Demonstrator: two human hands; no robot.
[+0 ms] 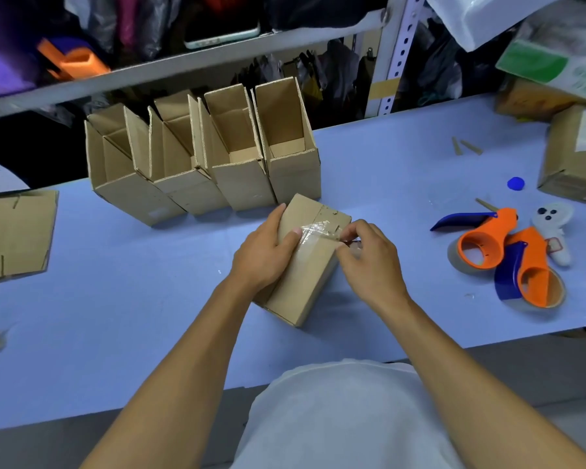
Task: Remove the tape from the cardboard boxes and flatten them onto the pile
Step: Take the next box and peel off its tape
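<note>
We have one small cardboard box (305, 262) in hand near the middle of the blue table (115, 299), lying on its side. Our left hand (264, 252) holds it steady, fingers curled over its far edge and thumb pressed on the clear tape (313, 231) that runs along its top face. Our right hand (366, 258) pinches a crumpled, lifted end of that tape at the box's right edge, so this grip is closed on the tape and the other is closed on the box.

As far as we can judge, the task is in its early-to-middle part. Just behind the held box, four open boxes (200, 164) stand in a row, upright with their flaps up; whether tape remains on their bottoms we cannot tell, but none of them is flattened. Far to the left of the held box, at the table's edge, lies a pile of flattened cardboard (14, 231), so at least some boxes appear finished. To the right of the held box sit two orange tape dispensers (508, 258), untouched.

Left to do: finish peeling this strip, collapse the box, carry it to the pile, then deal with the standing row.
</note>
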